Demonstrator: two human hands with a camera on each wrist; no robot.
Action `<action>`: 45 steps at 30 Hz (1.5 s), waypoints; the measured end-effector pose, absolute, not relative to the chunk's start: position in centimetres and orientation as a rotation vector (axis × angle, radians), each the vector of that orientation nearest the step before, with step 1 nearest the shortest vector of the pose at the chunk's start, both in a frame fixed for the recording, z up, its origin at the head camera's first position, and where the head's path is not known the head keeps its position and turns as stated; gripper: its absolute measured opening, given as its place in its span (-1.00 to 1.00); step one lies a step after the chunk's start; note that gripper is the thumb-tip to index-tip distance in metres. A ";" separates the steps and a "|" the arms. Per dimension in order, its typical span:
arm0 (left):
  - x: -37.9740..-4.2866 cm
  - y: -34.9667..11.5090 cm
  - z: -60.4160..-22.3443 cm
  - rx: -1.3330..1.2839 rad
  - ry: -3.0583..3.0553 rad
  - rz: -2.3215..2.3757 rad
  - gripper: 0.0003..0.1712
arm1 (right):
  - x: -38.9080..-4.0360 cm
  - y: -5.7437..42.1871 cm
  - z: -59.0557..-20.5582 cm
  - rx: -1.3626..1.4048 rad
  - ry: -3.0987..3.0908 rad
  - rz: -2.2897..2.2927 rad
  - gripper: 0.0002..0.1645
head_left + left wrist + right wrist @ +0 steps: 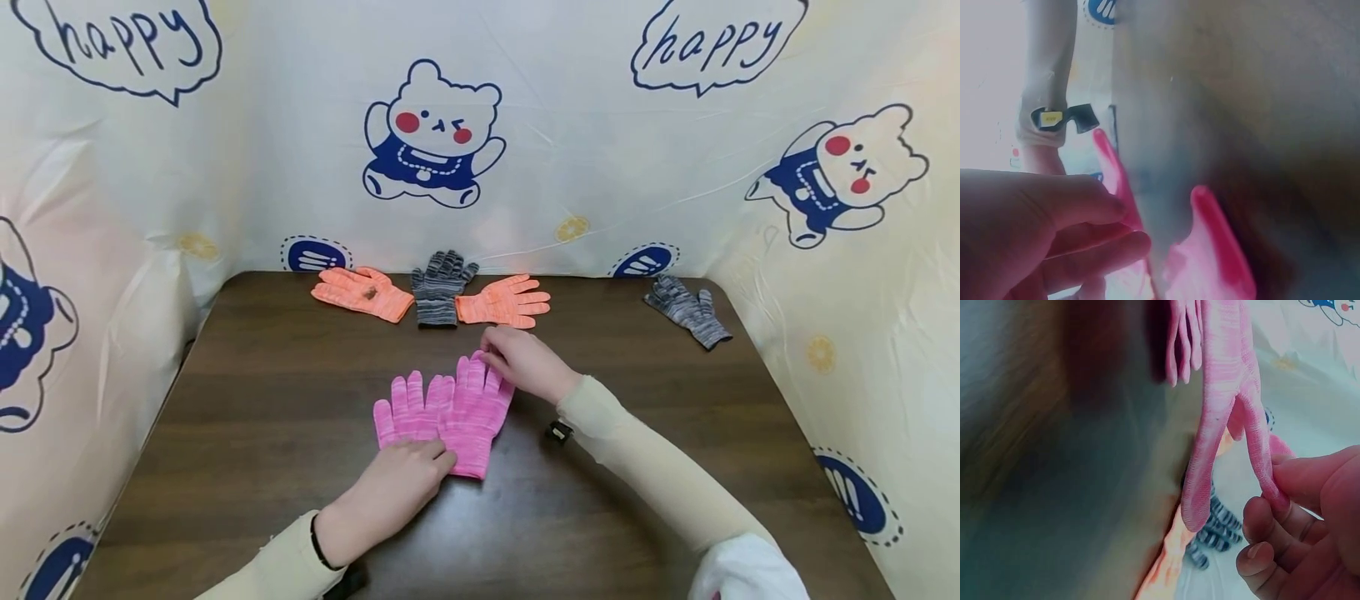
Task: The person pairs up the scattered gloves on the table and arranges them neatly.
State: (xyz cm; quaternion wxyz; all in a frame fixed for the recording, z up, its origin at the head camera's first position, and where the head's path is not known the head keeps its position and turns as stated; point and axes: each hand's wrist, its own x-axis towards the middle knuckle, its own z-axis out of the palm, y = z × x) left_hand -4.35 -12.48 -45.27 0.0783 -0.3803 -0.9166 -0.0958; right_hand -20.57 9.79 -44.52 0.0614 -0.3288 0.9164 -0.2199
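Two pink knit gloves lie side by side and overlap, fingers pointing to the back. My right hand (528, 364) pinches a fingertip of the right pink glove (468, 417); in the right wrist view that glove (1225, 369) hangs from the pinch, its fingers stretched. At the front, my left hand (393, 492) covers the cuff of the left pink glove (408, 404), its fingertips at the right glove's cuff edge. The left wrist view has thumb and fingers (1107, 206) curled in against pink fabric, the exact grip partly hidden.
Along the back edge of the brown table (262, 400) lie an orange glove (367, 292), a grey striped glove (437, 292) and another orange glove (506, 302). A second grey glove (686, 310) lies at the back right. A printed curtain (562, 167) surrounds the table.
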 end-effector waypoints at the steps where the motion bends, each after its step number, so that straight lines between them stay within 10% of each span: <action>1: -4.4 -12.7 -45.2 -1.131 -2.751 -0.266 -0.79 | -20.6 9.5 -44.5 -1.004 2.769 -0.661 -0.89; 45: -2.8 -16.7 -44.8 -0.948 -2.948 -0.121 -0.76 | -20.6 0.4 -47.6 -1.083 2.661 -0.612 -0.85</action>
